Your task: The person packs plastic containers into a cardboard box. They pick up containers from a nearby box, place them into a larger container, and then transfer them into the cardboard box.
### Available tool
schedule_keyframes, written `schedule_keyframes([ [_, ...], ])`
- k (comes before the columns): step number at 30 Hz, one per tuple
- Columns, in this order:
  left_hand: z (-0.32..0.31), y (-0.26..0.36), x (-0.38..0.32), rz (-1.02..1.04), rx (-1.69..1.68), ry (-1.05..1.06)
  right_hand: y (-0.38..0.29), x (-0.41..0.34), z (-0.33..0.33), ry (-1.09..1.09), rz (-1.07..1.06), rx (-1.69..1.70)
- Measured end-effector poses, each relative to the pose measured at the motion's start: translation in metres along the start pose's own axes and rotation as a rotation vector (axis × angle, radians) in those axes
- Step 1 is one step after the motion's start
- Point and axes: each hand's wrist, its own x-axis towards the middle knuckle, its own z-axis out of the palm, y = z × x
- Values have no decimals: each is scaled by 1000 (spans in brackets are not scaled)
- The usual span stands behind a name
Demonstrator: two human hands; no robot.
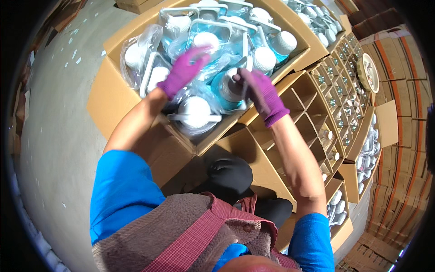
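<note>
My left hand (185,71), in a purple glove, is over the near left part of a large open cardboard carton (115,73). Its fingers are apart and blurred, with nothing visible between them. Crumpled clear plastic bags (215,66) lie beneath it. My right hand (260,90), gloved alike, has its fingertips at the white lid of a blue bottle (217,85) with a white handle; blur hides whether it grips. Around both hands stand several similar handled bottles with dimpled white lids, such as a bagged one (193,112) in the near corner.
A divided carton (299,103) stands to the right, mostly vacant cells with a few capped items. Beyond it, another divided carton (340,91) holds glass items. Further cartons (368,153) hold white-lidded pieces. A round tub (368,73) sits behind; stacked boxes (404,98) line the right.
</note>
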Motion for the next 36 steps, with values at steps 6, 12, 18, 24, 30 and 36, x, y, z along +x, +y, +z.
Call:
schedule_keyframes([
  [6, -74, -15, -53, 63, 543, -408, 75, -21, 92, -286, -752, -575],
  [12, -23, 7, 121, 248, 592, 15, 38, 24, 93, 270, -699, -1047],
  [18, -25, 3, 84, 87, 568, -584, 89, 26, 61, 460, -451, -1021],
  [24, -111, -42, 130, 245, 698, -59, 82, 40, 83, 287, -475, -1059],
  [30, -100, -134, 176, -37, 730, -422, 82, -85, -2, 441, -498, -931],
  [36, -229, -187, 29, 202, 1151, -250, 186, -416, -102, 1038, 235, -800],
])
